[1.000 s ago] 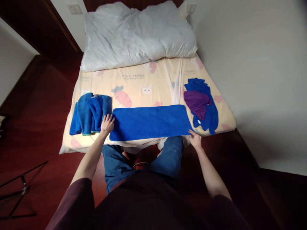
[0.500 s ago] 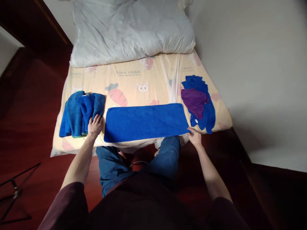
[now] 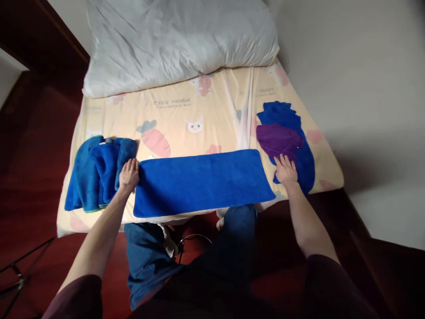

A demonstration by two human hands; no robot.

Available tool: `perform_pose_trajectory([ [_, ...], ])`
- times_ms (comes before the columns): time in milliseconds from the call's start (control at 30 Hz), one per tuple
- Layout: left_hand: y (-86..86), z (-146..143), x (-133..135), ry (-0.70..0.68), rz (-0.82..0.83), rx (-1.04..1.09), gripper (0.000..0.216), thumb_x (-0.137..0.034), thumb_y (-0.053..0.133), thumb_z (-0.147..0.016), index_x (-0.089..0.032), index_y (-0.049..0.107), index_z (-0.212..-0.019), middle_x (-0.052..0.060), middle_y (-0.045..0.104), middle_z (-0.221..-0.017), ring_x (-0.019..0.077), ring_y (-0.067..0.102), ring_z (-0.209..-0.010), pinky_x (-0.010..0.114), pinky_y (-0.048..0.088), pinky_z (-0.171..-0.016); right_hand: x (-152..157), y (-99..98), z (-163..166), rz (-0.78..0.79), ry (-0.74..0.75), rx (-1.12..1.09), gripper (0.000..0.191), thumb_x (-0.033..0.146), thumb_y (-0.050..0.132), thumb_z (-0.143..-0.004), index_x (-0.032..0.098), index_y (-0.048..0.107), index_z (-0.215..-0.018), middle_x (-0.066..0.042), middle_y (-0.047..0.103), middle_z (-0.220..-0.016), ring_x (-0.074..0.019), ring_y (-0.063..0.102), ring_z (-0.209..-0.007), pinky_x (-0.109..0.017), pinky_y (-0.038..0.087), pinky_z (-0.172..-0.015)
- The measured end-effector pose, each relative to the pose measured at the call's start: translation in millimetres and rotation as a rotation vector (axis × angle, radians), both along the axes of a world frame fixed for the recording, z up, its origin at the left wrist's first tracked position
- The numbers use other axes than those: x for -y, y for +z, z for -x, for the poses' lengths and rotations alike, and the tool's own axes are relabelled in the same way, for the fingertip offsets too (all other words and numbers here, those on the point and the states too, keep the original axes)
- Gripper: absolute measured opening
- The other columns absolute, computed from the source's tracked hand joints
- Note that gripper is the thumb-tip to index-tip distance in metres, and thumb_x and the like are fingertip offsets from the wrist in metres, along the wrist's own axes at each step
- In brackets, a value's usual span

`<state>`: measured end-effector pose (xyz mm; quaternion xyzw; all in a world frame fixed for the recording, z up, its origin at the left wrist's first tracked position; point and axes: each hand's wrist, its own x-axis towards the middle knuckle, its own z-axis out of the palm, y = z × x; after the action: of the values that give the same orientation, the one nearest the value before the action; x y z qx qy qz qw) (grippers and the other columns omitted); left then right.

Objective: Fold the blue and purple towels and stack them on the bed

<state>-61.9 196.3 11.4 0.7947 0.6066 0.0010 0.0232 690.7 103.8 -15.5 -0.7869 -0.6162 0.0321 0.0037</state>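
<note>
A blue towel (image 3: 202, 184) lies flat along the near edge of the bed, its long side towards me. Between its left end and a pile of folded blue and teal towels (image 3: 88, 177) is my left hand (image 3: 129, 175), palm down with fingers stretched out. My right hand (image 3: 286, 169) has its fingers spread over the pile on the right, at the lower edge of a crumpled purple cloth (image 3: 277, 138). Beneath that cloth is a heap of blue cloths (image 3: 303, 166). Neither hand grips anything that I can see.
A bed with a yellow printed sheet (image 3: 175, 126) carries the cloths. At its far side lies a bulky white quilt (image 3: 179, 44). A pale wall (image 3: 358, 97) runs along the right. Thin black stand legs (image 3: 20, 277) are on the dark red floor at left.
My right hand has left the towel's near right corner and moved up and right onto the right pile. My left hand stays between the left pile and the towel. The view has shifted slightly.
</note>
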Motion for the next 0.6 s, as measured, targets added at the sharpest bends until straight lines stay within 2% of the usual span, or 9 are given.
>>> perform_pose_trajectory([
  [100,-6.4,18.1,-7.0,0.008,-0.034,0.014,0.070,-0.012,0.039,-0.087,0.000,0.039,-0.156,0.028,0.040,-0.160,0.0383,0.029,-0.155,0.059,0.030,-0.122,-8.8,-5.5,-19.1,-0.010,-0.028,0.029,0.062,0.016,0.042,-0.093,0.014,0.047,-0.154,-0.016,0.037,-0.166,-0.0314,0.029,-0.156,-0.060,0.025,-0.125],
  [200,-10.0,25.0,-10.4,0.011,-0.060,0.018,0.066,-0.012,0.037,-0.091,0.001,0.037,-0.156,0.026,0.039,-0.161,0.0372,0.028,-0.155,0.058,0.028,-0.123,-12.4,-1.9,-20.9,-0.033,-0.061,0.042,0.058,0.020,0.042,-0.095,0.015,0.050,-0.152,-0.016,0.041,-0.163,-0.0334,0.030,-0.154,-0.062,0.025,-0.123],
  [300,-9.9,21.4,-13.4,0.048,-0.053,0.023,0.061,-0.010,0.038,-0.092,0.004,0.038,-0.152,0.024,0.042,-0.160,0.0345,0.030,-0.153,0.056,0.027,-0.125,-17.7,8.1,-1.8,-0.132,-0.066,0.049,0.053,0.021,0.044,-0.093,0.012,0.059,-0.142,-0.018,0.052,-0.154,-0.0377,0.036,-0.147,-0.063,0.028,-0.120],
  [400,-6.2,11.7,-18.4,0.110,-0.058,0.035,0.054,-0.012,0.040,-0.093,-0.001,0.048,-0.145,0.021,0.049,-0.156,0.0328,0.035,-0.151,0.053,0.028,-0.125,-32.4,15.3,27.9,-0.226,0.025,-0.056,0.048,0.023,0.042,-0.095,0.012,0.065,-0.135,-0.019,0.060,-0.143,-0.0370,0.047,-0.136,-0.056,0.037,-0.116],
  [500,-1.5,-1.0,-27.4,0.100,0.006,0.118,0.044,-0.020,0.040,-0.096,-0.007,0.060,-0.134,0.017,0.062,-0.143,0.0305,0.050,-0.139,0.049,0.037,-0.120,-58.6,12.9,53.1,-0.165,0.085,-0.229,0.044,0.031,0.045,-0.098,0.016,0.067,-0.133,-0.016,0.066,-0.135,-0.0333,0.057,-0.125,-0.049,0.044,-0.113],
  [600,0.9,-11.7,-39.7,0.127,0.077,0.238,0.042,-0.030,0.041,-0.097,-0.011,0.067,-0.124,0.015,0.071,-0.125,0.0295,0.064,-0.119,0.047,0.049,-0.109,-88.5,3.4,66.6,-0.115,-0.023,-0.332,0.039,0.036,0.056,-0.095,0.017,0.071,-0.126,-0.015,0.070,-0.129,-0.0322,0.063,-0.121,-0.049,0.048,-0.110],
])
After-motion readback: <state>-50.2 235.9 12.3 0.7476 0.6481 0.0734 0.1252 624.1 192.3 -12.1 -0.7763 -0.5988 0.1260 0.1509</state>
